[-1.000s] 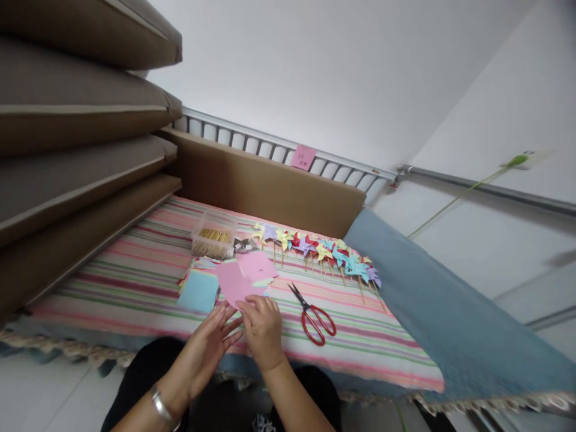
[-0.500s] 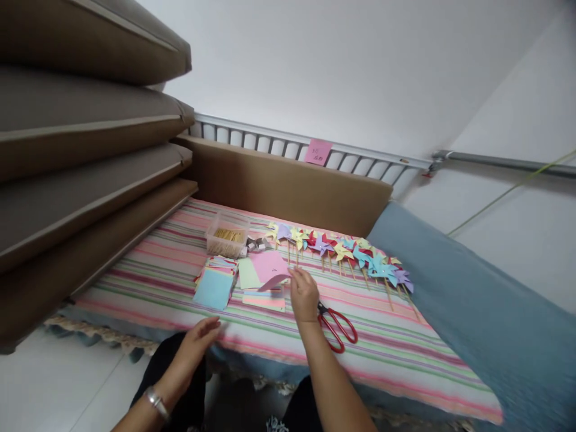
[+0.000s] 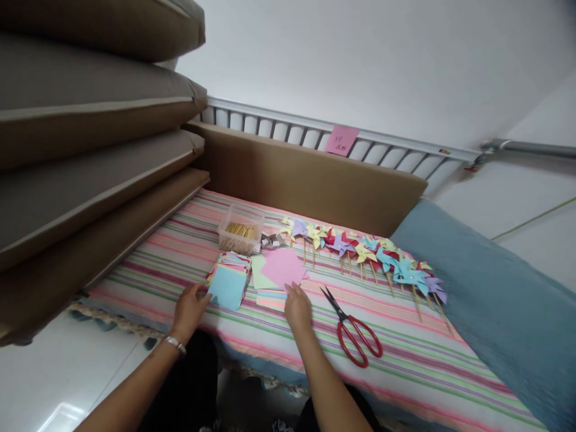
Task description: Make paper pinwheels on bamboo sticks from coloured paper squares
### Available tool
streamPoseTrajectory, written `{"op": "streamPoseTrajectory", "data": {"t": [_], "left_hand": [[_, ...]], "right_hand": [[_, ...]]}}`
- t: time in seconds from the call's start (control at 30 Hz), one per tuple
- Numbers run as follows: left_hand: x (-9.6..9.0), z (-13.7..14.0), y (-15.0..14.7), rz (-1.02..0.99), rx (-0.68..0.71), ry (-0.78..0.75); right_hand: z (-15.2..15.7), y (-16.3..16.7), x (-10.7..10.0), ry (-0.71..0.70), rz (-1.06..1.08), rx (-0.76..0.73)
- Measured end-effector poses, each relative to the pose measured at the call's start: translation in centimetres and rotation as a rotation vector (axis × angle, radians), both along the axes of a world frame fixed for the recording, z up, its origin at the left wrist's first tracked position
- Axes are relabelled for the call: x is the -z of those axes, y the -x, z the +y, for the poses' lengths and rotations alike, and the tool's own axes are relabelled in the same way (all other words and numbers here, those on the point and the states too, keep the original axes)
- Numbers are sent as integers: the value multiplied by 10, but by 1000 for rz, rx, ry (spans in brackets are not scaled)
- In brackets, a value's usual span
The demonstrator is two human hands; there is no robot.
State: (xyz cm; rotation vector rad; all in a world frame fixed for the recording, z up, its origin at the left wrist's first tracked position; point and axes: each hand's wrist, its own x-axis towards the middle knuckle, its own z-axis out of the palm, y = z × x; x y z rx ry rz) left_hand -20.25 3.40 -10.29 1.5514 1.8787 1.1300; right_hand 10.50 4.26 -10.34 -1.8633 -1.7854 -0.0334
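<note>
Your hands are apart: the left hand (image 3: pixel 189 311) is loosely open, thumb at the blue paper (image 3: pixel 226 288) at its two o'clock; the right hand (image 3: pixel 297 307) touches the pink sheet (image 3: pixel 283 267) at its eleven, pinching or not, I cannot tell. Scissors (image 3: pixel 343 316) lie at its three. Toward twelve, a pink note (image 3: pixel 342 140) reads perhaps "311", its second line illegible.
</note>
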Motion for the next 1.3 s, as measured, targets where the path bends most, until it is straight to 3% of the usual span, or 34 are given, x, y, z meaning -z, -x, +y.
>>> {"op": "streamPoseTrajectory", "data": {"t": [0.17, 0.37, 0.47, 0.9, 1.07, 1.3], "left_hand": [[-5, 7, -19, 170, -32, -22], [2, 8, -23, 276, -52, -27], [8, 8, -22, 313, -46, -40], [16, -1, -24, 356, -44, -136], [11, -2, -24, 366, -52, -140], [12, 3, -25, 386, -81, -103]], "right_hand": [[-25, 23, -13, 7, -42, -30], [-59, 90, 0, 44, -21, -396], [-61, 103, 5, 76, -7, -469], [-61, 103, 5, 76, 8, -460], [-58, 104, 3, 80, 128, -437], [-20, 103, -9, 71, 271, -265]]}}
